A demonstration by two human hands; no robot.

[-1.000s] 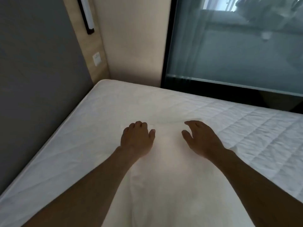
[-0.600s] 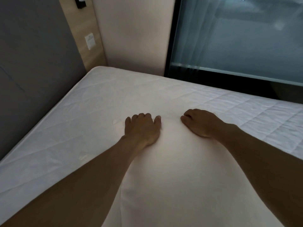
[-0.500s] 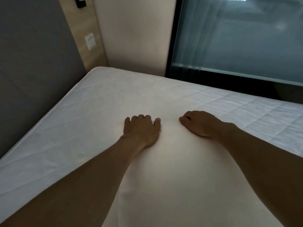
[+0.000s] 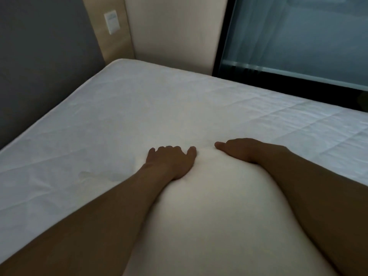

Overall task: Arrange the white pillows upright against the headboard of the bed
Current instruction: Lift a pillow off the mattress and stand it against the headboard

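A plump white pillow (image 4: pixel 215 212) lies on the white quilted mattress (image 4: pixel 123 108), bulging up between my forearms. My left hand (image 4: pixel 172 162) grips its far edge, fingers curled over the top. My right hand (image 4: pixel 244 150) holds the same edge further right, fingers wrapped down out of sight behind the pillow. The grey headboard (image 4: pixel 39 56) stands along the mattress's left side, well apart from the pillow. The pillow's near end is cut off by the frame's bottom edge.
A wooden wall strip with a white switch plate (image 4: pixel 112 21) rises beside the headboard. A beige wall (image 4: pixel 173 30) and a dark-framed window (image 4: pixel 298 36) with sheer curtain run along the far side of the bed.
Both hands went from resting flat on the pillow to clutching its far edge. The pillow has bunched up and come closer to me, and my view dipped toward the mattress.
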